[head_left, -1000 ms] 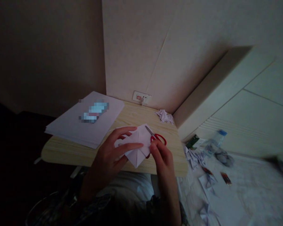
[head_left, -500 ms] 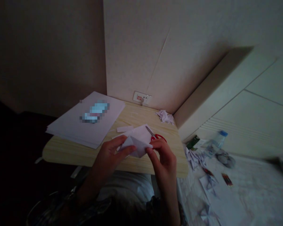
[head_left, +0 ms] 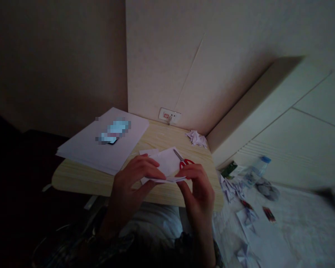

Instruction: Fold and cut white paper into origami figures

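Observation:
A folded piece of white paper (head_left: 170, 179) is held nearly edge-on above the front of the small wooden table (head_left: 161, 195). My left hand (head_left: 136, 176) pinches its left part between thumb and fingers. At its right end, my right hand (head_left: 196, 182) grips it the same way. Behind the hands, a flat sheet of white paper (head_left: 164, 162) lies on the tabletop. Red-handled scissors (head_left: 182, 158) rest on that sheet's right side, their handles partly hidden by my right hand. A narrow paper strip (head_left: 149, 152) lies beside the sheet.
A stack of white paper (head_left: 100, 156) with a blurred-out phone (head_left: 115, 130) on it covers the table's left side. Folded paper pieces (head_left: 196, 138) sit at the back right corner. A wall socket (head_left: 169, 115) is behind. On the bed (head_left: 309, 227) are a bottle (head_left: 258, 169) and more folded paper (head_left: 231, 188).
The folded paper was turned from facing me flat, through a tilt, to nearly edge-on. Both hands shifted their grip along it, and the sheet beneath came into view.

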`<state>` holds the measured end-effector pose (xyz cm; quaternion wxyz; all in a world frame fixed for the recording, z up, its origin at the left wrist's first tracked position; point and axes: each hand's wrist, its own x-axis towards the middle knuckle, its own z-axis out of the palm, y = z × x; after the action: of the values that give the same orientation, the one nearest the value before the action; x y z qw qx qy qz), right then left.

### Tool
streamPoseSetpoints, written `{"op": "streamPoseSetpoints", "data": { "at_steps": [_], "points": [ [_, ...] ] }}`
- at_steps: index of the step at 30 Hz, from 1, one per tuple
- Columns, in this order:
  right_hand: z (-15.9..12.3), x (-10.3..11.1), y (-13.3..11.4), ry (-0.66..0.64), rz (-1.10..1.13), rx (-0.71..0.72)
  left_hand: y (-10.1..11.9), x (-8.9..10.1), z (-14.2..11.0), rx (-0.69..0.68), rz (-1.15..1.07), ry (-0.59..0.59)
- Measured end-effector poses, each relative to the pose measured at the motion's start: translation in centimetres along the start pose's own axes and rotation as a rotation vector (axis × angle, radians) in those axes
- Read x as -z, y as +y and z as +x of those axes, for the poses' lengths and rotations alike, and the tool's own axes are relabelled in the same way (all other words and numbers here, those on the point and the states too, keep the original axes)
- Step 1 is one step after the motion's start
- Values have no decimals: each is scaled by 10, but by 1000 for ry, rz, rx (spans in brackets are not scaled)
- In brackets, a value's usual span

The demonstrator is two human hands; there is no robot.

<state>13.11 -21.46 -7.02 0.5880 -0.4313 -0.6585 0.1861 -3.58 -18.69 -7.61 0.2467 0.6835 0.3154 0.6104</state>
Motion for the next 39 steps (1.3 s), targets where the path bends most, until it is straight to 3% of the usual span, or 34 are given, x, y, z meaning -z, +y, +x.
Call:
{"op": "streamPoseSetpoints", "data": {
  "at_steps": [3, 10, 15, 19, 23, 30, 35, 39],
  "points": [
    [-4, 6, 1, 1, -32, 110, 1, 3, -2, -215, 117, -31],
    [-7, 7, -8, -32, -165, 294, 5, 4, -5, -320, 240, 32],
    [-7, 4, -13, -64, -219, 359, 2, 3, -11, -284, 268, 56],
    [-9, 2, -11, -3, -231, 414, 2, 4, -18, -179, 276, 51],
    [-7, 0, -11, -63, -262, 420, 3, 7, -19, -87, 332, 36],
    [-7, -4, -16, 39, -267, 469, 4, 10, -12, -212, 281, 37],
    [-10, -4, -14, 32, -308, 429, 12, 13, -10, -220, 269, 8],
    [-10, -4, -10, 69, -316, 503, 11, 13, -10, -254, 294, -5]
  ]
}}
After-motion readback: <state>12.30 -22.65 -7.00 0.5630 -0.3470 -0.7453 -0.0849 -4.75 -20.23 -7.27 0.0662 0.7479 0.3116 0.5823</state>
